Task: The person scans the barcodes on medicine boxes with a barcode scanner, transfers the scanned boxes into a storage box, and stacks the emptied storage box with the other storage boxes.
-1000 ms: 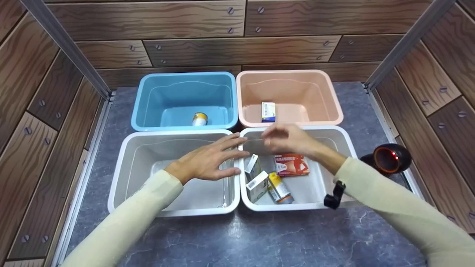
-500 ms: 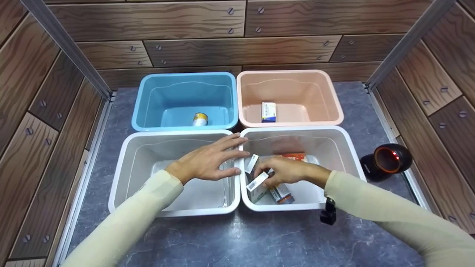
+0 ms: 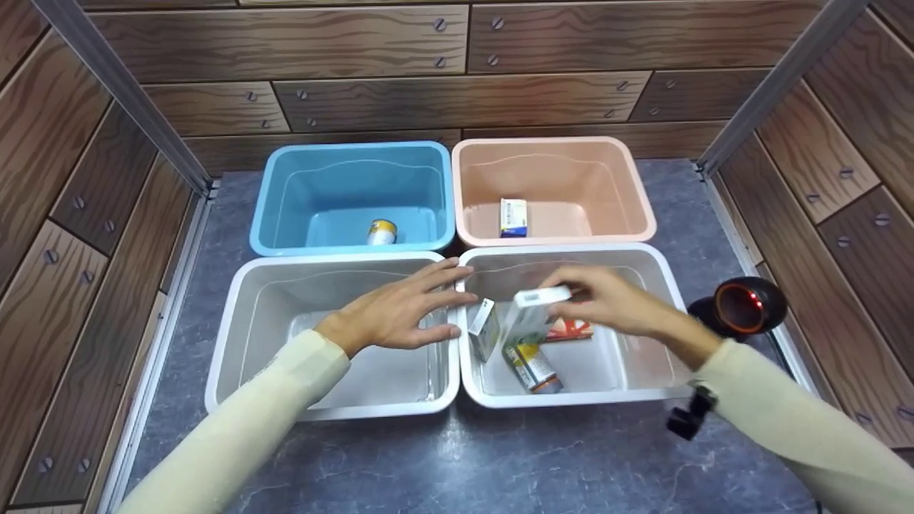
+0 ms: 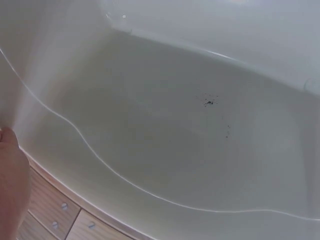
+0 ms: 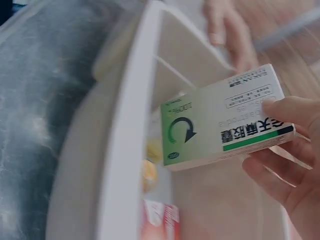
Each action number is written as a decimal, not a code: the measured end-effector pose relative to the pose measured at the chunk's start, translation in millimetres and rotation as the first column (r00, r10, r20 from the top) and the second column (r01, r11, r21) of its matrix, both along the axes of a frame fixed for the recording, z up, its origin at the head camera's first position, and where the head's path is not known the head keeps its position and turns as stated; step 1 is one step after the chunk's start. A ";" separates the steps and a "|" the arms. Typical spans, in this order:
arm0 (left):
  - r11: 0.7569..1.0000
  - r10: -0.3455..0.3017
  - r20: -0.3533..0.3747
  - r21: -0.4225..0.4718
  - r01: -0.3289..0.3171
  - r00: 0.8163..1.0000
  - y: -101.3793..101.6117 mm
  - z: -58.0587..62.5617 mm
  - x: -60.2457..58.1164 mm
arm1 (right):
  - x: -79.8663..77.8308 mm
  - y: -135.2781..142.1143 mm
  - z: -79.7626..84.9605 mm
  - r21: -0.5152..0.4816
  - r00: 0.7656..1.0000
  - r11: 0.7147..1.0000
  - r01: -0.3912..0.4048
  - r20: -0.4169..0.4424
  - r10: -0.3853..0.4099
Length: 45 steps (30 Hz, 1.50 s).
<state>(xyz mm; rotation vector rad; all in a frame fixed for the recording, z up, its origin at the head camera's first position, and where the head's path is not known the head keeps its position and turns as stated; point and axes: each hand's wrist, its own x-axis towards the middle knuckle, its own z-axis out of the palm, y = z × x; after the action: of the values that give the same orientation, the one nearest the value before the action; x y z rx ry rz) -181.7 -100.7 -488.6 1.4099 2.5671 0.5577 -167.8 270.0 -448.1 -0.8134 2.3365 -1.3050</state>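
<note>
Right grip (image 3: 610, 300) pinches the carton (image 5: 225, 117) by one end, thumb against fingers, over the near right bin (image 3: 593, 368). I'd lift it straight, avoiding the white box (image 3: 485, 328) on its left, the bottle (image 3: 532, 368) and the red box (image 3: 571, 329). Left grip (image 3: 400, 307), fingers extended and holding nothing, lies over the bin's left rim; I'd steer clear of it.

I'm reading the white-and-green box (image 5: 220, 117) now, its print upside down on my right wrist feed; 全天麻胶囊 in bold dark characters beside a green band; "100%" towards the green end, next to a curved arrow; a green oval there reads OTC; below the box, print on the red carton (image 5: 162, 222) and the bottle (image 3: 532, 368) is too unclear for me.
</note>
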 end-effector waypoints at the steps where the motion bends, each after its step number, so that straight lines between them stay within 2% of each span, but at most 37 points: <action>1: 1.000 0.001 0.000 0.000 -0.001 1.000 -0.3 0.1 0.2 | 1.1 7.2 5.8 -0.019 0.999 0.999 0.038 -0.009 -0.038; 3: 1.000 0.006 0.002 -0.001 -0.006 1.000 -0.8 0.0 0.5 | 3.1 21.3 17.1 -0.050 0.991 0.991 0.125 -0.043 -0.127; 5: 1.000 0.011 0.005 -0.003 -0.011 1.000 -1.2 0.1 0.7 | 5.6 36.4 27.6 -0.071 0.970 0.973 0.221 -0.087 -0.226; 8: 1.000 0.010 0.003 -0.004 -0.010 1.000 -0.4 0.2 0.0 | 10.2 62.1 37.7 -0.108 0.916 0.923 0.368 -0.128 -0.380; 10: 1.000 0.006 0.002 -0.006 -0.006 1.000 0.2 0.4 -0.2 | 13.2 79.9 39.4 -0.186 0.872 0.873 0.451 -0.115 -0.475; 12: 1.000 0.002 -0.001 -0.007 -0.002 1.000 0.8 0.4 -0.4 | 16.2 97.2 37.9 -0.283 0.829 0.811 0.511 -0.087 -0.553; 14: 1.000 0.002 -0.001 -0.011 -0.002 1.000 1.3 0.4 -0.3 | 19.5 113.3 35.3 -0.385 0.784 0.736 0.557 -0.050 -0.619; 18: 1.000 0.004 -0.001 -0.009 -0.004 1.000 1.2 -0.3 0.1 | 25.6 141.7 28.7 -0.533 0.687 0.557 0.636 0.064 -0.724; 21: 1.000 0.007 0.001 -0.005 -0.007 1.000 0.5 -0.9 0.7 | 29.4 158.2 21.5 -0.592 0.612 0.422 0.687 0.158 -0.775; 22: 1.000 0.007 0.001 -0.005 -0.007 1.000 0.2 -1.2 0.9 | 30.7 163.1 18.4 -0.598 0.591 0.386 0.702 0.186 -0.785; 25: 1.000 0.008 0.002 -0.005 -0.008 1.000 -0.2 -1.4 1.4 | 36.2 176.3 7.4 -0.593 0.535 0.306 0.744 0.256 -0.805; 31: 1.000 -0.003 -0.018 -0.001 0.003 1.000 1.4 -0.2 0.8 | 51.3 193.5 -15.2 -0.550 0.448 0.157 0.820 0.447 -0.774; 34: 1.000 -0.006 -0.021 -0.003 0.006 1.000 2.0 0.5 0.6 | 57.0 199.4 -22.5 -0.516 0.370 0.060 0.854 0.523 -0.768; 35: 1.000 -0.006 -0.018 -0.003 0.006 1.000 2.2 0.6 0.5 | 58.9 201.3 -24.5 -0.499 0.345 0.044 0.866 0.532 -0.773; 36: 1.000 -0.006 -0.014 -0.004 0.006 1.000 2.3 0.7 0.5 | 60.9 203.0 -26.6 -0.472 0.319 0.041 0.880 0.527 -0.788; 38: 1.000 -0.003 -0.007 -0.007 0.003 1.000 2.1 0.4 0.5 | 64.4 204.4 -32.3 -0.419 0.278 0.051 0.907 0.503 -0.818; 39: 1.000 -0.001 -0.005 -0.007 0.001 1.000 1.8 0.2 0.5 | 66.4 204.7 -35.7 -0.388 0.270 0.071 0.919 0.488 -0.830; 41: 1.000 0.001 -0.006 -0.007 -0.001 1.000 1.5 -0.2 0.4 | 70.8 204.4 -42.9 -0.309 0.263 0.129 0.942 0.444 -0.856; 43: 1.000 0.001 -0.008 -0.003 -0.001 1.000 1.3 -0.3 0.5 | 74.3 202.2 -51.3 -0.254 0.254 0.153 0.955 0.436 -0.864; 45: 1.000 0.001 -0.008 0.000 -0.001 1.000 1.2 -0.5 0.4 | 77.2 199.6 -59.6 -0.235 0.257 0.159 0.959 0.480 -0.839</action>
<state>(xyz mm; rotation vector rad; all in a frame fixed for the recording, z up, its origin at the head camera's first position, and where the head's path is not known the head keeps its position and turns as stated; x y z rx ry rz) -181.4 -99.4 -489.1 1.4139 2.5744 0.5536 -90.6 469.6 -507.7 0.9822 2.2277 -2.3461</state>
